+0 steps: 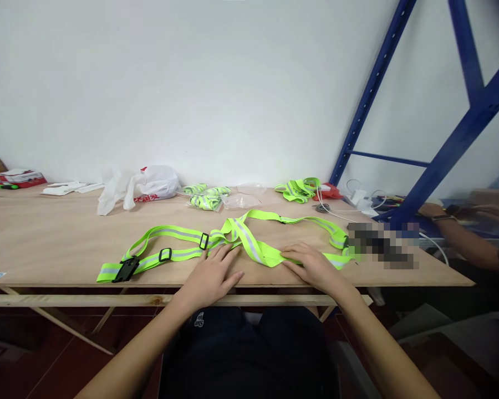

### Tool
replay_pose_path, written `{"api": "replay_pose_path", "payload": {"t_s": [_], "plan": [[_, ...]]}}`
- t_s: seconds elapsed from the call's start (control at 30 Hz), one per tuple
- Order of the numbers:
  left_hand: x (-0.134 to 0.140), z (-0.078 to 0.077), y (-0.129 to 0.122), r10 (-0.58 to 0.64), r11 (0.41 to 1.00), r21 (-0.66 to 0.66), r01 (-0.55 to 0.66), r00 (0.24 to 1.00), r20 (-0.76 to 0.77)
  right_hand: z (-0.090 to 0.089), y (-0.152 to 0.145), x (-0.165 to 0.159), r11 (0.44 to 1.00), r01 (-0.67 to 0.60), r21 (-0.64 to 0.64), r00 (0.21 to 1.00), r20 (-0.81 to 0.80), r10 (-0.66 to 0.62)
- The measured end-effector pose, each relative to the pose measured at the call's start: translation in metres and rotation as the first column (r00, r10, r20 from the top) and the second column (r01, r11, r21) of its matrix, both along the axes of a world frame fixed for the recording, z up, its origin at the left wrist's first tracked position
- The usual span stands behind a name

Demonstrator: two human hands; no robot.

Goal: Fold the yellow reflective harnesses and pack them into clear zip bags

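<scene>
A neon-yellow reflective vest harness (249, 239) with grey stripes lies spread on the wooden table, its straps crossing near the middle. At its left end sits a black buckle (127, 270), with black strap sliders (165, 255) close by. My left hand (212, 275) rests at the harness's near edge, below the crossing, fingers stretched forward and thumb apart. Over the lower strap, right of the crossing, lies my right hand (314, 269), fingers extended to the left and touching the strap. The harness's right end is partly hidden by a blurred patch.
At the back lie bagged reflective straps (208, 199), a white plastic bag (156, 182) and another bundle of neon straps (297, 190). White cables (336, 209) run near a blue metal frame (432, 166) on the right. Another person's arm (461, 238) shows beyond it.
</scene>
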State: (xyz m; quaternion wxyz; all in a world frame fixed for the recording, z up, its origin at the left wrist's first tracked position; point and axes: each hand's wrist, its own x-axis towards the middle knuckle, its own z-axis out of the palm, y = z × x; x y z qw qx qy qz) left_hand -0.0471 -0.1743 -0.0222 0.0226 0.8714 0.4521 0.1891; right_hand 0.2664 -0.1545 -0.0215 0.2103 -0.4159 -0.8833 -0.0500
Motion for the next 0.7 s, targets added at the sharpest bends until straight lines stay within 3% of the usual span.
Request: {"api": "replay_pose_path", "payload": {"t_s": [0.13,0.3,0.4,0.5,0.6,0.7], "plan": [[0.000,-0.002,0.001,0.011,1.000,-0.002,-0.011,1.000,-0.021,-0.004,0.004,-0.005,0.991,0.005,0.137,0.999,0.032,-0.009],[0.002,-0.003,0.001,0.061,0.997,0.038,-0.061,0.998,-0.021,-0.007,0.005,-0.006,0.984,0.026,0.179,0.986,-0.164,0.004],[0.003,-0.002,-0.001,0.089,0.994,0.062,-0.090,0.996,0.017,-0.005,0.003,-0.006,0.996,0.067,0.066,0.939,-0.340,-0.041],[0.003,-0.001,-0.002,0.114,0.990,0.072,-0.119,0.990,0.079,0.001,0.000,-0.006,0.991,0.044,-0.126,0.861,-0.498,-0.101],[0.001,0.001,-0.001,0.087,0.993,0.071,-0.098,0.986,0.141,0.007,-0.003,-0.008,0.963,-0.013,-0.268,0.787,-0.597,-0.156],[-0.002,0.002,0.002,0.059,0.996,0.061,-0.071,0.981,0.185,0.011,-0.004,-0.008,0.944,-0.036,-0.327,0.739,-0.645,-0.195]]}}
